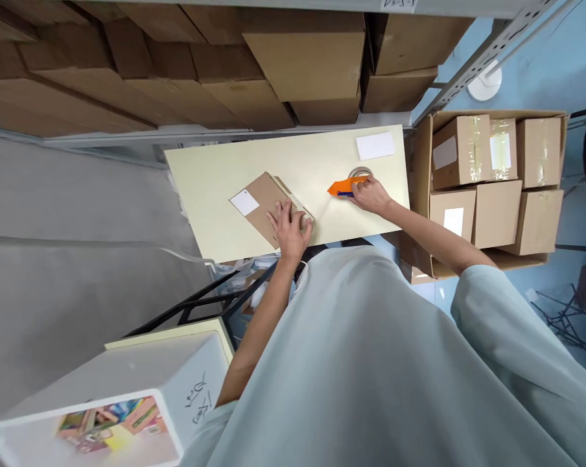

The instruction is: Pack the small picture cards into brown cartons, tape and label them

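Observation:
A small brown cardboard box [258,201] with a white label [245,202] lies on the pale yellow table [215,175]. My left hand [290,228] rests flat on the box's near end, fingers spread, pressing it down. My right hand [371,194] is closed round an orange tape dispenser [344,188] with a roll of clear tape [360,172], resting on the table to the right of the box. A white card [375,146] lies at the table's far right corner.
A large open carton [422,162] right of the table holds several small taped boxes [461,152]. Metal shelving with big brown cartons [303,58] stands behind the table. A white box [128,395] sits near left, with a black metal frame [200,301] beside it.

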Motion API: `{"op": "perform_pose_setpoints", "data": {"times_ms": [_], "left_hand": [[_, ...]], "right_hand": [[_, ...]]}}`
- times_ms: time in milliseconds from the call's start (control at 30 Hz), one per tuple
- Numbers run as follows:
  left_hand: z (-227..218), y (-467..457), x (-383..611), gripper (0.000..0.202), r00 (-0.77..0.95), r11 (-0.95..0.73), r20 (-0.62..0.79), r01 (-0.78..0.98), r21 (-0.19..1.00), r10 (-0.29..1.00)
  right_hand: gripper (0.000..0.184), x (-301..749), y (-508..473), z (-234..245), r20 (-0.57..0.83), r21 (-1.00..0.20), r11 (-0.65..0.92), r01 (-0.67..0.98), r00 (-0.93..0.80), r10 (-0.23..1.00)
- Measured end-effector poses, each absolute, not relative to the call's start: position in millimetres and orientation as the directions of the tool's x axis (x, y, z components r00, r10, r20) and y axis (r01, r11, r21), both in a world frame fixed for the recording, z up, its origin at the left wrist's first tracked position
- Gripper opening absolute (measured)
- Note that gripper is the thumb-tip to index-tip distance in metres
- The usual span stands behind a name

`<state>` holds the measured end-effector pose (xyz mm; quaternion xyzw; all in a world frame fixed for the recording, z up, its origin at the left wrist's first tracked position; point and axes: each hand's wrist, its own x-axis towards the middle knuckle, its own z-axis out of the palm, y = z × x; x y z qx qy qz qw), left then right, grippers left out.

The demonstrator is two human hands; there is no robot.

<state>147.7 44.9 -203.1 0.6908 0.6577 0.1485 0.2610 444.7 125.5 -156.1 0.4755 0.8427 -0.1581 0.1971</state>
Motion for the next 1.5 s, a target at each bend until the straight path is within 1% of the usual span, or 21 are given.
{"op": "perform_pose_setpoints", "data": {"times_ms": [67,100,133,267,367,467,533,667,767,833,900,967,1033,1100,1167,1200,1267,1333,1400,1433,1500], "left_hand": [[-203,44,150,0.021,0.080,0.005,-0.128,0.831,0.557,0.989],[-202,44,151,0.021,0.076,0.007,-0.124,0.830,0.557,0.989],[-202,43,152,0.021,0.073,0.007,-0.121,0.830,0.557,0.990],[-201,45,155,0.024,0.068,0.001,-0.103,0.825,0.564,0.992],[-198,49,158,0.025,0.062,0.000,-0.088,0.817,0.576,0.994],[-193,53,158,0.025,0.055,0.011,-0.095,0.810,0.586,0.994],[-189,53,157,0.023,0.063,0.012,-0.107,0.807,0.591,0.992],[-182,43,148,0.019,0.151,-0.058,-0.102,0.792,0.608,0.983],[-175,46,142,0.018,0.141,-0.066,-0.070,0.773,0.631,0.987],[-162,67,140,0.025,0.067,-0.040,-0.015,0.740,0.672,0.998],[-136,104,140,0.035,-0.003,-0.081,0.115,0.690,0.720,0.993],[-96,153,139,0.044,-0.032,-0.207,0.300,0.652,0.729,0.953],[-50,205,138,0.051,-0.026,-0.346,0.464,0.629,0.696,0.885],[-9,251,135,0.055,-0.013,-0.418,0.550,0.634,0.651,0.835],[21,288,130,0.059,0.002,-0.412,0.548,0.661,0.627,0.837],[31,301,128,0.060,0.009,-0.393,0.527,0.677,0.622,0.850],[42,316,125,0.060,0.020,-0.349,0.476,0.707,0.615,0.879],[46,319,123,0.057,0.025,-0.324,0.445,0.723,0.611,0.895],[44,313,122,0.053,0.021,-0.314,0.434,0.722,0.616,0.901],[41,307,121,0.051,0.014,-0.308,0.429,0.716,0.627,0.903],[29,292,114,0.051,-0.019,-0.282,0.407,0.692,0.665,0.913]], "right_hand": [[0.067,419,139,-155,-0.485,-0.073,0.475,0.877,-0.447,0.751],[0.068,407,145,-154,-0.484,-0.073,0.470,0.879,-0.444,0.754],[0.065,395,150,-152,-0.479,-0.077,0.470,0.879,-0.446,0.756],[0.042,346,162,-144,-0.456,-0.105,0.486,0.868,-0.476,0.752],[0.036,310,163,-138,-0.471,-0.097,0.463,0.881,-0.450,0.759],[0.033,287,164,-132,-0.493,-0.078,0.401,0.913,-0.385,0.780],[0.033,286,174,-125,-0.502,-0.048,0.376,0.925,-0.348,0.792],[0.032,312,221,-93,-0.478,0.074,0.333,0.940,-0.259,0.839],[0.044,335,257,-51,-0.399,0.128,0.277,0.952,-0.206,0.893],[0.055,341,268,-17,-0.322,0.076,0.198,0.977,-0.164,0.933],[0.061,338,273,14,-0.273,-0.023,0.108,0.994,-0.110,0.956],[0.057,326,278,43,-0.208,-0.162,0.075,0.984,-0.108,0.972],[0.047,310,290,70,-0.122,-0.289,0.102,0.952,-0.142,0.982],[0.042,294,311,93,-0.034,-0.352,0.155,0.923,-0.178,0.983],[0.044,280,337,111,0.034,-0.341,0.211,0.916,-0.212,0.977],[0.045,274,351,117,0.054,-0.312,0.236,0.921,-0.230,0.972],[0.042,264,377,125,0.042,-0.226,0.271,0.936,-0.269,0.962],[0.033,255,398,128,-0.005,-0.158,0.284,0.946,-0.288,0.958],[0.025,249,412,128,-0.034,-0.133,0.274,0.952,-0.281,0.959],[0.024,248,415,127,-0.031,-0.134,0.268,0.954,-0.274,0.961],[0.030,249,416,124,-0.017,-0.138,0.258,0.956,-0.263,0.965]]}}
